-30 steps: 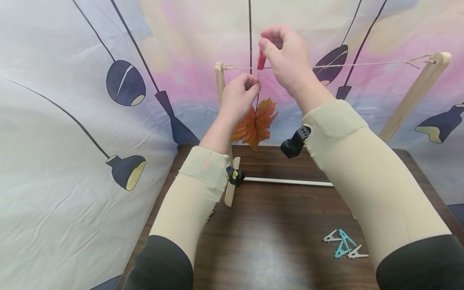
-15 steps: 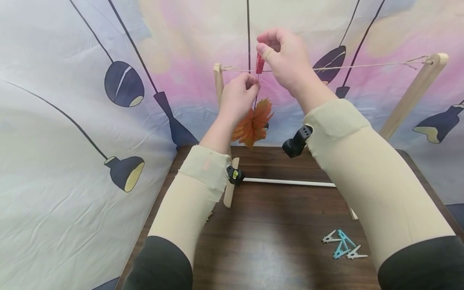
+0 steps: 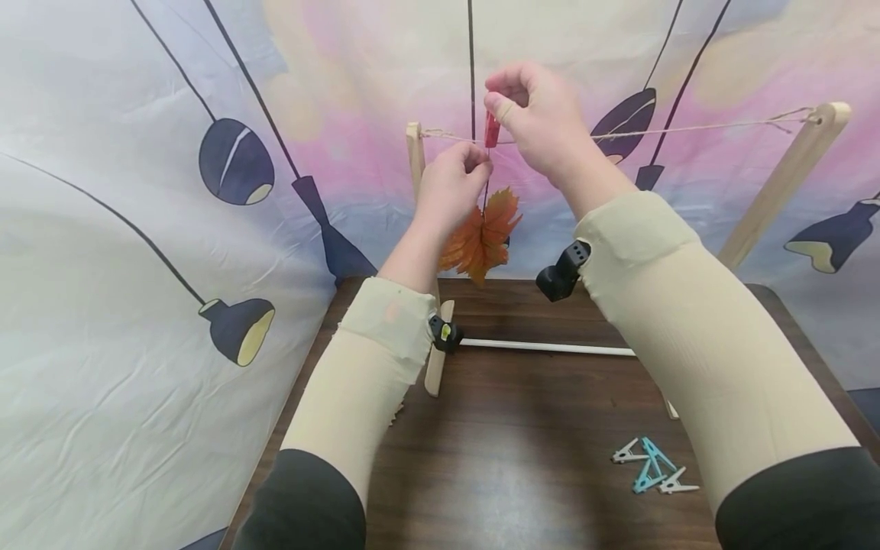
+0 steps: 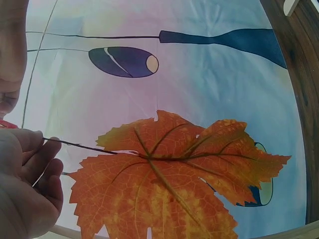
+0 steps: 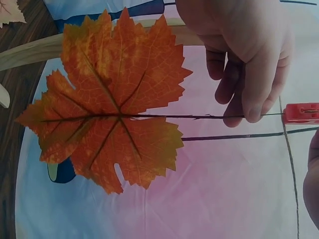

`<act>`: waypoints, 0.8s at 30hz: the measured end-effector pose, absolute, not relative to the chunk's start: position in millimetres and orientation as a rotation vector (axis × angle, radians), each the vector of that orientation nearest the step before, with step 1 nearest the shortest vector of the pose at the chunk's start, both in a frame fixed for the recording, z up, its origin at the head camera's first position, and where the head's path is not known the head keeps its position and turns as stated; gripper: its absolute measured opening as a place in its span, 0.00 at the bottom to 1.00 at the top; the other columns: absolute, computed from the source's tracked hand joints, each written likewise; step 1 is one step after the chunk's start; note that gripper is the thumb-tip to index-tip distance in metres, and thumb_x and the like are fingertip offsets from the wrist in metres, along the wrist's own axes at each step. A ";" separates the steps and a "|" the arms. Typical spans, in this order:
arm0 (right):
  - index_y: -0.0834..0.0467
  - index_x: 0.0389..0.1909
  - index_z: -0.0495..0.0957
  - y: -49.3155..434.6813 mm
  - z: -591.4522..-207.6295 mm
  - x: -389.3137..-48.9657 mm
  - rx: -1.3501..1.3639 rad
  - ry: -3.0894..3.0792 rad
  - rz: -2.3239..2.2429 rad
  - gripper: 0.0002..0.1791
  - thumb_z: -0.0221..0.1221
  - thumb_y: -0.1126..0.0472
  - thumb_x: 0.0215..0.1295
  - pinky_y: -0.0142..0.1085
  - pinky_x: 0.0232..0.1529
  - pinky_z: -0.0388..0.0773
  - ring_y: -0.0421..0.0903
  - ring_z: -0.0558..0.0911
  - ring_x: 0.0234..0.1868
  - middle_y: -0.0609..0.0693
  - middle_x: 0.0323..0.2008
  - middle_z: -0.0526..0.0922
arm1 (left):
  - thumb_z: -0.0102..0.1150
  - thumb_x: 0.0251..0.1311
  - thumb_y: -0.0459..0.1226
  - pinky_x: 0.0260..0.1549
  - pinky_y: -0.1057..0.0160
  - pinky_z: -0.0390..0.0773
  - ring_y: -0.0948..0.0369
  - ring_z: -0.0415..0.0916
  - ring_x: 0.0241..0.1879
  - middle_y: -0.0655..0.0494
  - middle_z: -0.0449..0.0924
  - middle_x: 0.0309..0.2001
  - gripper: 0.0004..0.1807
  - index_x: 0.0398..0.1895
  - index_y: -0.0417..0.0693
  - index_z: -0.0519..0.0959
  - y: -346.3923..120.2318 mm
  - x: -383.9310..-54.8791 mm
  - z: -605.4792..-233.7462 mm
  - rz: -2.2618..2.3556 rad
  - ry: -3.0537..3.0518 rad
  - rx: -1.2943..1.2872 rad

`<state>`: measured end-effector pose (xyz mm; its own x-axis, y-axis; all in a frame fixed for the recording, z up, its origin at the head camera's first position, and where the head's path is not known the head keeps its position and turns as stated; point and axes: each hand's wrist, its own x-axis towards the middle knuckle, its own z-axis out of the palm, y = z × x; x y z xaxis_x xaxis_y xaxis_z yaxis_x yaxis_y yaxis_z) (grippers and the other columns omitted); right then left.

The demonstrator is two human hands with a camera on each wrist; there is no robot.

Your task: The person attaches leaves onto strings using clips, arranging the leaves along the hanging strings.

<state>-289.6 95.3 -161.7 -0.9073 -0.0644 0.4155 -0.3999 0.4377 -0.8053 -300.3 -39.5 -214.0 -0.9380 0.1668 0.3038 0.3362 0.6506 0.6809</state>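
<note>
An orange artificial maple leaf hangs by its thin dark stem just below a stretched twine line. My left hand pinches that stem between thumb and forefinger, close under the line. Above it my right hand grips a red clothespin by its upper end. In the right wrist view the red clothespin has its tip at the twine and the stem's end; whether it bites on both cannot be told. Most of the right hand lies outside the left wrist view.
Wooden posts hold up the twine on either side, with a white rod low between them. Several blue and white clothespins lie on the dark wooden table. Part of a pale leaf shows in the right wrist view.
My right hand has come down slightly, bringing the red clothespin from above the twine onto it. The left hand stays nearly still while the leaf sways a little.
</note>
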 end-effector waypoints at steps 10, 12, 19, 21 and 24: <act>0.59 0.58 0.71 98.5 -165.6 -290.5 0.390 -2.416 1.445 0.21 0.53 0.54 0.68 0.29 0.55 0.66 0.40 0.73 0.55 0.50 0.54 0.76 | 0.51 0.66 0.42 0.41 0.68 0.70 0.64 0.71 0.37 0.59 0.79 0.37 0.10 0.44 0.48 0.77 -39.6 -301.3 -216.5 -1.129 -2.671 -0.409; 0.58 0.60 0.71 99.5 -166.8 -291.0 0.394 -2.419 1.450 0.22 0.53 0.53 0.69 0.30 0.56 0.65 0.40 0.72 0.57 0.50 0.56 0.76 | 0.51 0.66 0.42 0.41 0.68 0.70 0.64 0.71 0.37 0.59 0.80 0.38 0.10 0.44 0.48 0.77 -39.5 -301.8 -217.6 -1.120 -2.671 -0.407; 0.59 0.59 0.71 100.5 -168.0 -291.7 0.391 -2.444 1.422 0.21 0.52 0.54 0.69 0.31 0.55 0.67 0.41 0.73 0.56 0.51 0.55 0.76 | 0.51 0.65 0.42 0.42 0.68 0.70 0.64 0.71 0.38 0.59 0.79 0.38 0.10 0.44 0.48 0.77 -39.5 -302.4 -221.1 -1.120 -2.664 -0.414; 0.59 0.59 0.71 100.6 -168.1 -291.4 0.392 -2.453 1.410 0.21 0.53 0.55 0.69 0.31 0.54 0.67 0.41 0.73 0.55 0.51 0.54 0.76 | 0.51 0.65 0.42 0.42 0.68 0.70 0.64 0.71 0.38 0.59 0.79 0.38 0.10 0.44 0.48 0.77 -39.5 -302.0 -222.0 -1.129 -2.663 -0.420; 0.59 0.58 0.71 101.1 -168.5 -290.8 0.391 -2.459 1.403 0.20 0.53 0.55 0.69 0.31 0.54 0.67 0.41 0.73 0.55 0.51 0.53 0.76 | 0.51 0.65 0.42 0.42 0.68 0.70 0.63 0.71 0.38 0.59 0.79 0.38 0.10 0.44 0.48 0.77 -39.4 -301.5 -223.1 -1.140 -2.657 -0.424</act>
<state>-290.8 101.1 -168.5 -0.9235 -0.0934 0.3721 -0.3679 0.4910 -0.7897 -301.5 -39.4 -223.1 -0.9344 0.1759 0.3097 0.3456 0.6577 0.6693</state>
